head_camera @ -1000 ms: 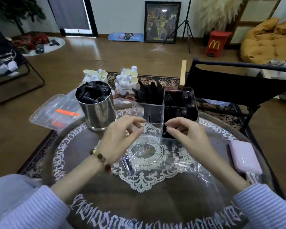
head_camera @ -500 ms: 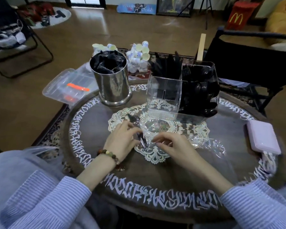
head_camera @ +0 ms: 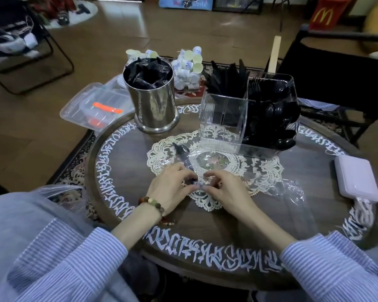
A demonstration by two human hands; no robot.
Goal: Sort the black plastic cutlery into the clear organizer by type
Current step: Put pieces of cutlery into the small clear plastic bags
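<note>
**Both hands on a wrapped utensil at the doily's near edge**

A wrapped black utensil point(head_camera: 184, 159) lies slanted on the lace doily point(head_camera: 268, 168), its near end pinched by the left hand point(head_camera: 172, 187). The right hand point(head_camera: 224, 188) pinches the clear wrapper point(head_camera: 202, 171) just beside it, fingertips of both hands almost touching. Behind, the clear organizer point(head_camera: 223, 120) stands on the doily's far edge: knives upright at back left, forks and spoons on the right, front-left compartment bare. A steel canister point(head_camera: 154, 105) of wrapped cutlery stands near the table's far-left rim. A pink box point(head_camera: 357, 178) sits at the right rim. Loose wrappers point(head_camera: 292, 190) lie between.
</note>
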